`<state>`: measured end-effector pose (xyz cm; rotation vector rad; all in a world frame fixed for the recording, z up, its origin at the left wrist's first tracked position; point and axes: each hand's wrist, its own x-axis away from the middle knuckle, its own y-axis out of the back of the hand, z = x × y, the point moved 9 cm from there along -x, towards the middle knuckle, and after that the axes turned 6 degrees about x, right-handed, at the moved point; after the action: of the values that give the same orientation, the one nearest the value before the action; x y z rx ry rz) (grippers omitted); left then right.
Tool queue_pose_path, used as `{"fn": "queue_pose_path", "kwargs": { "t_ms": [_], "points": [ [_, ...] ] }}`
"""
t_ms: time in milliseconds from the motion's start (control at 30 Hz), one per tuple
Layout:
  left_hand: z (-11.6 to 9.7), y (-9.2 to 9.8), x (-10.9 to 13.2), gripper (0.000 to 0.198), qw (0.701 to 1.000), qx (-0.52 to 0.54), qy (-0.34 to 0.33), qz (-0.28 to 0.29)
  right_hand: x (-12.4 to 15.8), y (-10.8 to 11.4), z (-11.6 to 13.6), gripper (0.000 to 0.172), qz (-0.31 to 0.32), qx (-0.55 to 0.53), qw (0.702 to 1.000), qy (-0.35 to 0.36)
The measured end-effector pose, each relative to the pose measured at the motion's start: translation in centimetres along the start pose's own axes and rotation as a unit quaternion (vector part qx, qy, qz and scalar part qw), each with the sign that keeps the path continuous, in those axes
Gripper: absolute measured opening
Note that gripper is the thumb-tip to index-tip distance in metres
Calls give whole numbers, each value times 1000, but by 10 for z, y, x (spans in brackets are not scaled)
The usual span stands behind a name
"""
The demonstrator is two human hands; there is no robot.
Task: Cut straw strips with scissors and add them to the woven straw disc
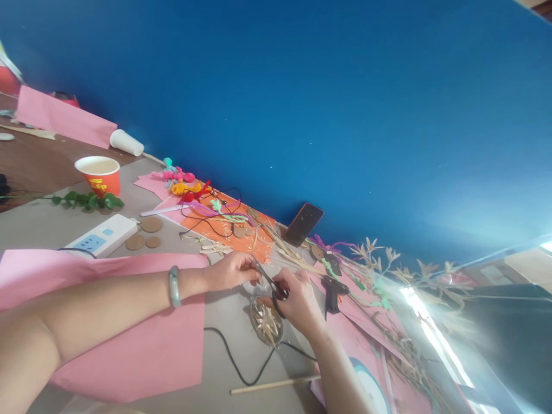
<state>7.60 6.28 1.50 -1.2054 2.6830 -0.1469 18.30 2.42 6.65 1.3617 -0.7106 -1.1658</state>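
Observation:
My right hand [299, 302] is closed round the black handles of a pair of scissors [266, 277], whose blades point up and left. The fingers of my left hand [233, 270] are pinched together close to the blade tips; whatever is between them is too small to make out. Just below both hands stands a small round dish [267, 322] with pale cut strips in it. Beyond my left hand lie more pale strips [215, 246]. To the right of the scissors rests a black glue gun [334, 293].
Pink paper [142, 345] lies under my left forearm, near a white power strip [101, 236] and a red paper cup [99, 175]. A phone [303, 224] leans on the blue wall [302, 103]. A black cord [241, 374] and wooden stick [273, 385] lie in front.

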Motion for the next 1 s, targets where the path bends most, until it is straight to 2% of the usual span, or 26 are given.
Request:
{"fn": "queue_pose_path", "kwargs": {
  "t_ms": [267,433,533,733,867,1000],
  "points": [
    [1,2,-1,19,1000,-8,-2,-3,-1,1,-2,25,-22,2,1000,6],
    [2,6,0,22,1000,15,1,-24,2,-3,-16,28,-22,-35,998,-49],
    [4,7,0,25,999,27,8,-25,3,-5,-27,32,-30,-95,990,-100],
    [2,9,-1,26,1000,15,13,-24,4,-14,-31,40,-25,-289,943,-165],
    [3,9,-2,28,1000,8,19,-18,3,-23,-27,38,-21,-407,897,-171],
    [5,8,-3,29,1000,22,16,-12,4,-31,-30,40,-19,-474,862,-178]
  ]
}}
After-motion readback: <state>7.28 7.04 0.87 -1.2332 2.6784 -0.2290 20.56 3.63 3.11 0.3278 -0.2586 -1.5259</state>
